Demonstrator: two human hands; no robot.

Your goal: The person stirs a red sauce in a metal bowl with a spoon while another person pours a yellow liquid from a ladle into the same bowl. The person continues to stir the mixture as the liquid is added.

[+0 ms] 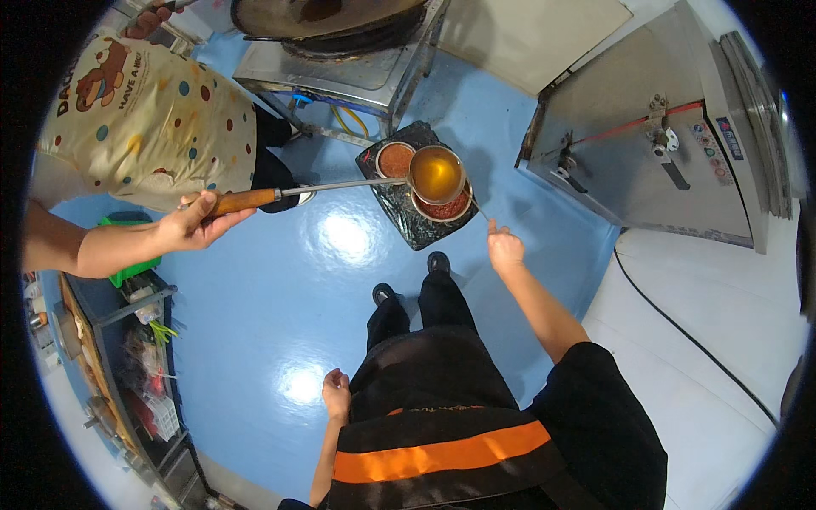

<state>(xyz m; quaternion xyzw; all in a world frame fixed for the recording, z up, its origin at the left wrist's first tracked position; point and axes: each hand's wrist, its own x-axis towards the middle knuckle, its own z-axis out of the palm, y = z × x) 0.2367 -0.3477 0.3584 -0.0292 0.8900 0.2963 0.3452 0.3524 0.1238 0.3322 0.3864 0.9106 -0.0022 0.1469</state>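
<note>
My right hand grips the end of a thin metal utensil, whose far end reaches toward a metal bowl of dark red flakes. Beside my thigh hangs my left hand, fingers loosely curled, with nothing seen in it. From the left, a co-worker's hand holds a long-handled ladle by its wooden grip. Golden liquid fills the ladle, which hides part of the bowl. Next to it sits a second bowl with reddish-brown powder. Both bowls rest on a black plastic-covered surface.
A wok sits on a metal stove ahead. To the right stands a steel cabinet with latches. A black cable runs along the white surface. Shelving with vegetables and a basket lines the left.
</note>
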